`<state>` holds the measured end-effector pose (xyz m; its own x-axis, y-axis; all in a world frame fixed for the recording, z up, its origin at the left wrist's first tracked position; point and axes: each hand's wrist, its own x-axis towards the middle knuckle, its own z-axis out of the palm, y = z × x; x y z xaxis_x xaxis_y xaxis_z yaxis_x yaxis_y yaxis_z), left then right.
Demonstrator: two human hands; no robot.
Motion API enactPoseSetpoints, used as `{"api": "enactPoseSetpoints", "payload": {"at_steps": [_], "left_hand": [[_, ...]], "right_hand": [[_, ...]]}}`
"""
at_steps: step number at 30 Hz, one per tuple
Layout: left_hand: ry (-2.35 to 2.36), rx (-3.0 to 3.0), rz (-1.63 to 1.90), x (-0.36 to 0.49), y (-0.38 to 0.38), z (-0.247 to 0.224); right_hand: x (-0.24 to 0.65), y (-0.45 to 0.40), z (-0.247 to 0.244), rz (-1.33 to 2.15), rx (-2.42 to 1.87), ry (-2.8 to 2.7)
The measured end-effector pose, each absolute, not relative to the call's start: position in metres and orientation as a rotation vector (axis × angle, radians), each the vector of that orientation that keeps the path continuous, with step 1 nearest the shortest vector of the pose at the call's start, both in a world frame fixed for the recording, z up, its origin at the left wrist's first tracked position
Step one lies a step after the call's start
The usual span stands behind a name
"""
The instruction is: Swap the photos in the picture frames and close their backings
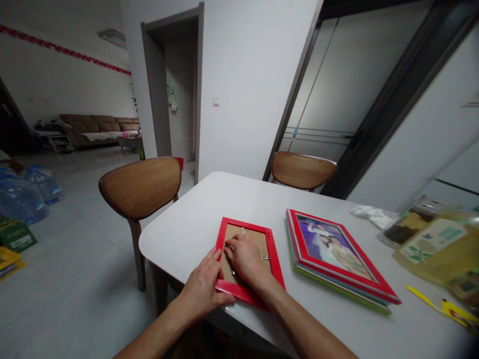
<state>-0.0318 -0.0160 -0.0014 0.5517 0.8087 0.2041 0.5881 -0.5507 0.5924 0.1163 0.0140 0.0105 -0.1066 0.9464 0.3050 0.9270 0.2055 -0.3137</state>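
Note:
A red picture frame (277, 267) lies face down near the table's front edge, its brown backing board (258, 239) showing. My left hand (205, 284) grips the frame's near left corner, thumb along the bottom edge and fingers on the left side. My right hand (245, 257) rests over the backing, its fingers bent and closed at a small metal clip (226, 245) on the left side. Other metal clips show at the top (243, 230) and right side (266, 258). The palm and forearm hide part of the board.
To the right, a stack of frames has a red-framed photo (333, 244) on top. Beyond it are a crumpled white tissue (372, 215), clear containers (436, 242) and a yellow tool (454, 311) on the white table (232, 194). Wooden chairs (144, 187) stand left and behind.

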Motion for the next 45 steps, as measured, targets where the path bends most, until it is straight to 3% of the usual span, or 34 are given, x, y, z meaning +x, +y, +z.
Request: {"api": "enactPoseSetpoints", "payload": {"at_steps": [10, 21, 45], "left_hand": [[1.138, 2.315, 0.637, -0.033, -0.016, -0.003], [1.101, 2.266, 0.654, -0.033, -0.013, -0.005], [0.998, 2.302, 0.659, -0.038, -0.013, -0.002]], "right_hand": [[0.116, 0.022, 0.01, 0.038, -1.852, -1.989], [0.192, -0.006, 0.018, 0.1, -1.964, -2.142], [0.176, 0.018, 0.011, -0.144, -2.098, -2.119]]}}
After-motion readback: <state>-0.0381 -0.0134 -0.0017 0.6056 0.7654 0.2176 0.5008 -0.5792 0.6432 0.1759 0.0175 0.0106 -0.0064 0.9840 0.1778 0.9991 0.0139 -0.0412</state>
